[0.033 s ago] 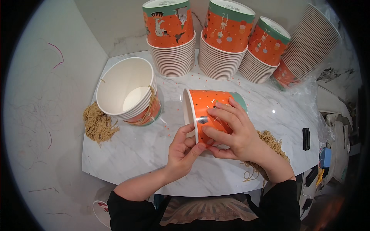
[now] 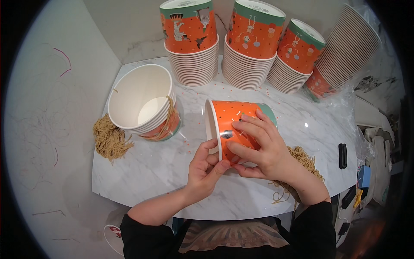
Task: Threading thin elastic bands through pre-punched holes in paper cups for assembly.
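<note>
Orange bucket (image 2: 226,118) held sideways in two hands

Over the middle of the marble table (image 2: 241,203), its mouth faces left. The left hand (image 2: 205,170) grips the white rim, thumb and fingers closed on it. The right hand (image 2: 263,149) clasps the printed side, fingers bent, slightly apart. Nested buckets (image 2: 138,97) and tan string (image 2: 110,138) sit to the left.

A smooth, coated-paper bucket (image 2: 230,114) catches a soft sheen above a glossy, marble-look tabletop (image 2: 146,172), with rough, matt twine (image 2: 108,136), crinkled clear plastic wrap (image 2: 340,108) and a dull cloth sleeve (image 2: 317,222).
</note>
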{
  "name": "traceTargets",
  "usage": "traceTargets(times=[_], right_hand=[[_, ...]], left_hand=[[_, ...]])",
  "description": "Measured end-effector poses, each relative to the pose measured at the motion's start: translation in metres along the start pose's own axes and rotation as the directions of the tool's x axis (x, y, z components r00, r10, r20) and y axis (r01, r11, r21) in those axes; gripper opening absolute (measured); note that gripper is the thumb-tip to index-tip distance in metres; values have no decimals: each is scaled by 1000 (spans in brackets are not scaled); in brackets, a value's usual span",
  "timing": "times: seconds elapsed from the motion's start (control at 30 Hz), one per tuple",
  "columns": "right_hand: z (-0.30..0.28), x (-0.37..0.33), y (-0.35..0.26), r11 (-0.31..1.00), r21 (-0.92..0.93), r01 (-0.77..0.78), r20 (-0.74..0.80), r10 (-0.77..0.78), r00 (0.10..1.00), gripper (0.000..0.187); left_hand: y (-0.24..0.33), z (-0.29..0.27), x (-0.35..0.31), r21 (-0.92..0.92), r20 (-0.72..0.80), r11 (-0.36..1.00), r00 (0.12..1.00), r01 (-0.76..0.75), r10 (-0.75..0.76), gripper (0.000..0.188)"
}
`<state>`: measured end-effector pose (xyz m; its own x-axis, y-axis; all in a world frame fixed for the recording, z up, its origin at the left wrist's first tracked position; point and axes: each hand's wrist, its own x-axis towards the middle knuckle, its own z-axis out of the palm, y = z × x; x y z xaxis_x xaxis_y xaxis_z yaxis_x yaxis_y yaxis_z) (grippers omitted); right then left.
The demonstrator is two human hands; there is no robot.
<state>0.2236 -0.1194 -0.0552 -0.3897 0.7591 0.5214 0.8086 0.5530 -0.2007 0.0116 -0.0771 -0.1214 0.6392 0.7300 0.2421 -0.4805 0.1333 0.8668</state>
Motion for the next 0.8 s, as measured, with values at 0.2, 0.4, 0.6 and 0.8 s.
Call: traceTargets(times=[0.2, 0.4, 0.6, 0.8], right_hand=[[1, -1, 0, 1000, 1, -3, 8, 3, 1000, 51], [2, -2, 2, 1000, -3, 14, 15, -14, 1000, 58], [0, 2, 9, 1000, 14, -9, 46, 8, 999, 70], [2, 3, 10, 998, -59, -24, 24, 25, 999, 64]], left_hand=[[0, -1, 0, -4, 24, 1000, 1000, 17, -17, 43], [-7, 2, 0, 4, -77, 997, 995, -71, 71, 21], [-13, -16, 6, -394, -199, 917, 980, -66, -15, 11], [-8, -11, 19, 77, -334, 990, 932, -118, 137, 13]])
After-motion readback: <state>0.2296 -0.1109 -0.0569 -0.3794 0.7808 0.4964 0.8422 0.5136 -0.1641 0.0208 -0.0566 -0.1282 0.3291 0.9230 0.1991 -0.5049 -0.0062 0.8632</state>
